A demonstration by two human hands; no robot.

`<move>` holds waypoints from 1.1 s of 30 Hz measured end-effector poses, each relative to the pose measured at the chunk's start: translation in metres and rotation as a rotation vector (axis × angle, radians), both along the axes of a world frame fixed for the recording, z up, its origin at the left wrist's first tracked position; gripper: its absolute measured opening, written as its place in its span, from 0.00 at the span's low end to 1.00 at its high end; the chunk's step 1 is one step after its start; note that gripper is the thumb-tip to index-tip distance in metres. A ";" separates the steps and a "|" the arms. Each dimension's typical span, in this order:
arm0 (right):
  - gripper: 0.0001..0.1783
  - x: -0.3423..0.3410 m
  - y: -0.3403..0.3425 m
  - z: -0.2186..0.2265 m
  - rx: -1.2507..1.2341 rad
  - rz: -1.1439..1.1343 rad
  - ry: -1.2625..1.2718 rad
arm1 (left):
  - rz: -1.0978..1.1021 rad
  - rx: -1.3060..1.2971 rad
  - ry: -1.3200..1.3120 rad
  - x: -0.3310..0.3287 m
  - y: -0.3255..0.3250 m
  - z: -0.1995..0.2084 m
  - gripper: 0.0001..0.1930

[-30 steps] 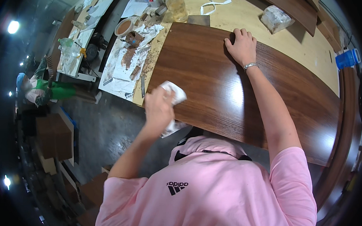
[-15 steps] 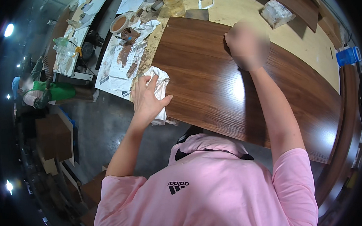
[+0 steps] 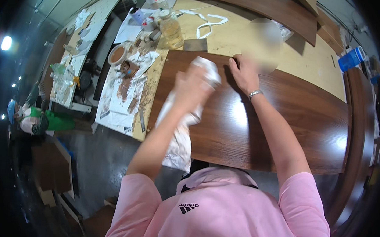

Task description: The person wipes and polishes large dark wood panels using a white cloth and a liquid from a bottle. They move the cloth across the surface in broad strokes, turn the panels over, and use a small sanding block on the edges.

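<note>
A white cloth (image 3: 180, 144) is bunched under my left hand (image 3: 193, 88), whose closed fingers press it on the dark brown wood-grain board (image 3: 225, 138). The hand is smeared by motion. A loose tail of the cloth hangs past the board's near left edge. My right hand (image 3: 245, 76), with a silvery band at the wrist, lies at the board's far edge, thumb and a finger apart. A blurred patch hides part of its far side. The board is glossy and lies flat on a pale tabletop (image 3: 311, 77).
To the left, stained paper (image 3: 117, 94) carries a tub of brown paste (image 3: 118, 55). A bottle of yellowish liquid (image 3: 171, 32) and white straps (image 3: 205, 22) lie beyond the board. A blue container (image 3: 350, 60) is at far right. A person in green (image 3: 56, 120) stands far left.
My left hand, open on the cloth at the board's left end before, has closed on it and swept it right and farther onto the board. My right hand has shifted left along the far edge.
</note>
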State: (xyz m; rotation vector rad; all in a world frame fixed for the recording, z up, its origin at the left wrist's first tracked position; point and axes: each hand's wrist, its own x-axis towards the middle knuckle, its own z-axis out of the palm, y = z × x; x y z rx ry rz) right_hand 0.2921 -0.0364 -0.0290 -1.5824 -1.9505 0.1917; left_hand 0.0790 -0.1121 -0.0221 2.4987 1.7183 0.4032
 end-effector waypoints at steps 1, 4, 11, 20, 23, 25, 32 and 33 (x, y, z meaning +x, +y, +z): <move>0.19 -0.002 -0.001 0.002 -0.005 0.007 0.059 | 0.177 0.025 -0.100 -0.026 0.027 0.000 0.29; 0.18 -0.009 0.000 0.005 -0.026 0.032 0.178 | 0.303 0.347 0.073 -0.056 0.066 -0.003 0.26; 0.20 0.029 0.011 -0.011 -0.198 0.112 0.901 | -0.245 -0.048 -0.147 0.118 -0.023 0.015 0.37; 0.13 0.156 -0.106 0.037 -0.212 -0.100 0.878 | 0.080 0.047 0.133 0.000 -0.015 0.016 0.29; 0.11 0.184 -0.172 0.040 -0.162 -0.228 0.690 | -0.256 -0.045 0.069 0.040 -0.079 0.015 0.28; 0.12 0.207 -0.216 0.027 -0.139 -0.311 0.622 | -0.264 0.118 0.122 0.020 -0.064 0.008 0.24; 0.13 0.205 -0.270 0.020 0.014 -0.300 0.287 | -0.175 0.113 0.222 0.011 -0.063 0.014 0.21; 0.14 0.204 -0.269 0.018 0.045 -0.289 0.214 | -0.224 0.151 0.144 0.016 -0.072 0.011 0.20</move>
